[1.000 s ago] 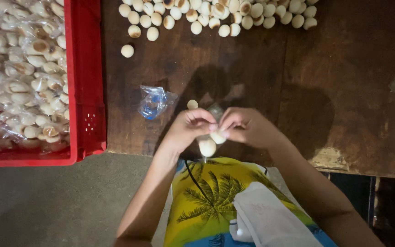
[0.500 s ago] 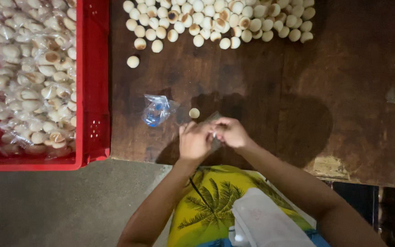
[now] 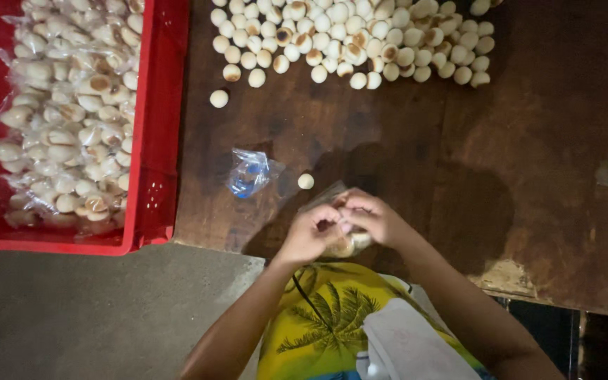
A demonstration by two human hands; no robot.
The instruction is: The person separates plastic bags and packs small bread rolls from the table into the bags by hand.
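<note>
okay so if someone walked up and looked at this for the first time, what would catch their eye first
Probably the bright red crate at left, packed with clear bags of small pale round biscuits. Next, the loose biscuit heap along the dark wooden table's far edge. At the near edge, left hand and right hand pinch a small filled bag.

a dark, worn wooden tabletop (image 3: 529,141) filled most of the view, its near edge chipped pale at the right. below it lay a grey concrete floor (image 3: 92,309). light was dim and warm, with soft shadows on the wood.
</note>
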